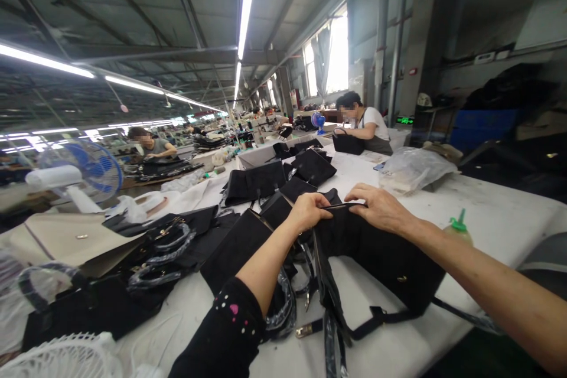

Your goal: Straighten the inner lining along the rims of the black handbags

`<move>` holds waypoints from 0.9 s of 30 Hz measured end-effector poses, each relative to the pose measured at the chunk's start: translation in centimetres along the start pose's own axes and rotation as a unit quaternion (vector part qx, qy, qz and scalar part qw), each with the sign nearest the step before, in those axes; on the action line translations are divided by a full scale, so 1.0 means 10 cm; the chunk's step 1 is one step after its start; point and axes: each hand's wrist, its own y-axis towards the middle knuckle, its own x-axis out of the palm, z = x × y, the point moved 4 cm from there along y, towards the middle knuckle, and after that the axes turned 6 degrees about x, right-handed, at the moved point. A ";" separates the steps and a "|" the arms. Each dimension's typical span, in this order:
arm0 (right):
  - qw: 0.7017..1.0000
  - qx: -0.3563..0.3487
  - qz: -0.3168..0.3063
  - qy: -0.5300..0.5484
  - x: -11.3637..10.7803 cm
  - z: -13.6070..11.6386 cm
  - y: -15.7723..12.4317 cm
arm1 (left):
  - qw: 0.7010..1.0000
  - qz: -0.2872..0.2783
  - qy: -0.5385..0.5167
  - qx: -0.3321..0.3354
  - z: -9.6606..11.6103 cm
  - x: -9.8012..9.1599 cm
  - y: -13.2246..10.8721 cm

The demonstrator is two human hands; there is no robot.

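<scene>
Both hands pinch the upper edge of a black bag (385,254), which stands on the white table in front of me. My left hand (310,211) grips the edge at its left part, thumb and fingers closed. A little to the right, my right hand (376,207) holds the same edge between thumb and fingers. A small gold-coloured fitting shows on the bag's side, and a strap with a metal clasp (305,331) hangs down onto the table. Left of it lies another black bag (237,248) with plastic-wrapped handles (283,307), partly behind my left forearm.
More black bags (257,182) lie beyond my hands. A beige bag piece (75,242) and a blue fan (88,168) are on the left, a white fan (66,357) at near left. A green-capped bottle (459,227) and a plastic bag (416,170) are right. Co-workers (374,127) sit farther off.
</scene>
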 end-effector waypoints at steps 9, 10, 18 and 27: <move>0.998 -0.065 0.005 -0.002 0.14 -0.14 0.09 | 0.999 0.032 0.008 0.016 0.00 0.00 -0.03; 0.998 -0.066 0.005 -0.001 0.15 -0.14 0.09 | 0.999 0.034 0.010 0.019 -0.01 0.00 -0.03; 0.998 -0.067 0.004 -0.009 0.20 -0.14 0.12 | 0.999 0.030 0.003 0.031 -0.07 0.02 0.01; 0.999 -0.036 0.001 -0.002 0.21 -0.16 0.15 | 1.000 0.010 -0.017 0.023 -0.02 0.01 -0.01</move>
